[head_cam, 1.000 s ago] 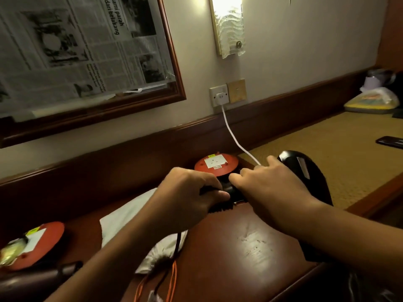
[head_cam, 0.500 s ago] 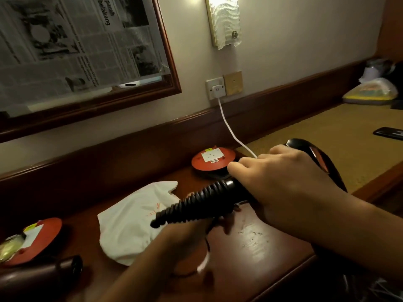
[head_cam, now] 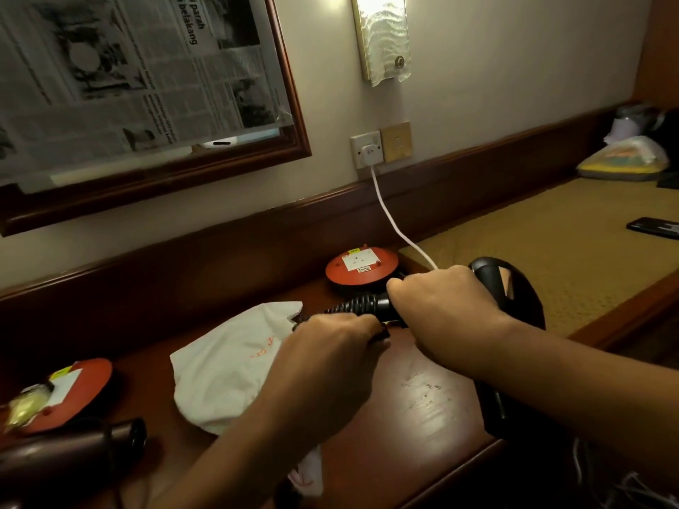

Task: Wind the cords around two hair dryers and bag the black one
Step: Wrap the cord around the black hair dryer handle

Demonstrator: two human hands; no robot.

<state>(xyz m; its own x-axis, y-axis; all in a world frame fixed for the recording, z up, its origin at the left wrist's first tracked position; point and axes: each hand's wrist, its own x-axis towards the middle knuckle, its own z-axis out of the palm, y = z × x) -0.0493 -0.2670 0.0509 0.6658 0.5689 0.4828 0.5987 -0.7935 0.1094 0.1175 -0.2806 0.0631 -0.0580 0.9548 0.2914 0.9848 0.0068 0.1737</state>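
Head view: right hand [head_cam: 452,317] clenched around black hair dryer [head_cam: 514,288] handle above desk [head_cam: 422,416]; left hand [head_cam: 330,354] gripped its ribbed cord [head_cam: 360,304] end. Just beside lay white bag [head_cam: 227,369], brown dryer [head_cam: 73,453] at lower left.

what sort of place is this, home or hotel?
Likely a hotel room, though not certain: a long built-in wooden desk along the wall, a framed mirror above it, a wall lamp over the socket, and a black dryer.
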